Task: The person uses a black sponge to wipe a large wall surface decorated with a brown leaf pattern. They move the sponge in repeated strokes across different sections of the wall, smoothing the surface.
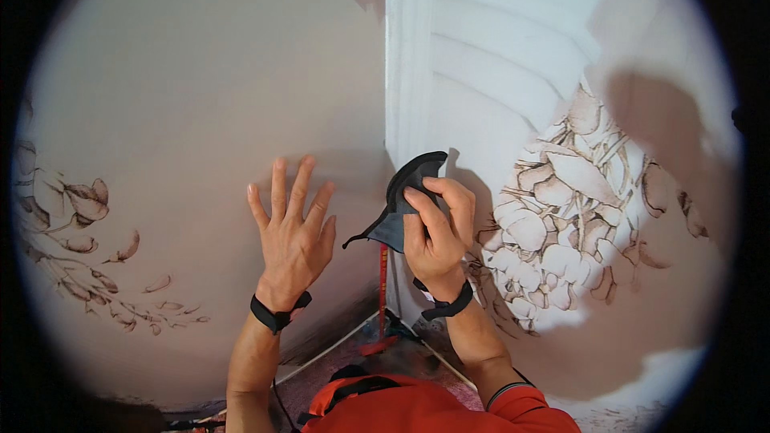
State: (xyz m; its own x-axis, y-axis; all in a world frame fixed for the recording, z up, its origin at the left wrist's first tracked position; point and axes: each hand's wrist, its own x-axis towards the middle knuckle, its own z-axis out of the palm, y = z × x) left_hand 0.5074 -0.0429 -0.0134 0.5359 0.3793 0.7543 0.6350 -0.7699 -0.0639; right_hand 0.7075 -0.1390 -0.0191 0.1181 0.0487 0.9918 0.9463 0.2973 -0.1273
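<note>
My left hand (295, 228) has its fingers spread, palm toward the left wall (198, 102). It holds nothing and appears to rest on the wall's surface. A bent, dark grey flexible piece with a thick black edge (415, 189) is pinched in my right hand (442, 234); whether it is cloth or a smoothing pad I cannot tell. This piece is just right of the wall corner (385, 84), its thin pointed end reaching left across the corner line. Black bands circle both wrists.
Printed flowers cover part of the right wall (565, 222), and a floral spray (90, 252) marks the left one. Below my hands, a narrow red strip with markings (382, 288) stands in the corner. Light baseboard edges (337, 340) meet above a reddish floor (415, 367).
</note>
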